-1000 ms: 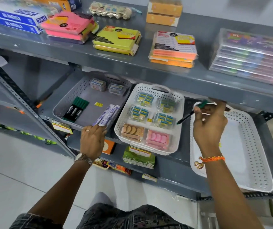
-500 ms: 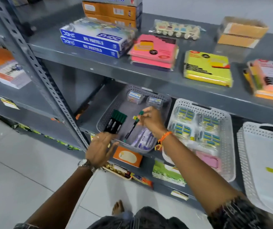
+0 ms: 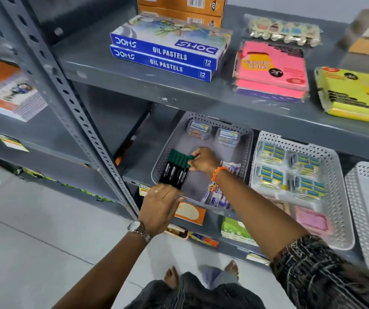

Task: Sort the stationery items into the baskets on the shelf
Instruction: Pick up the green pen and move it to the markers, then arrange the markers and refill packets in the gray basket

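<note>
A grey basket (image 3: 247,139) sits on the middle shelf and holds a row of black markers with green caps (image 3: 174,169), two small clear boxes at the back and a pale purple pack. My right hand (image 3: 203,159) reaches into it and pinches one more green-capped marker (image 3: 190,160) against the right end of the row. My left hand (image 3: 160,207) rests on the basket's front rim, fingers spread. To the right a white basket (image 3: 335,161) holds several packs of small items. A second white basket (image 3: 357,192) stands at the far right.
The upper shelf carries two blue oil pastel boxes (image 3: 168,54), pink (image 3: 270,70) and yellow (image 3: 353,92) note pads and orange boxes. A perforated grey upright (image 3: 67,103) stands left of the basket. Packs lie on the lower shelf, with tiled floor and bare feet below.
My right hand carried the green-capped marker from the far-right white basket across to the grey basket and lowered it beside the other markers. The view swung left. My left hand stayed at the grey basket's front.
</note>
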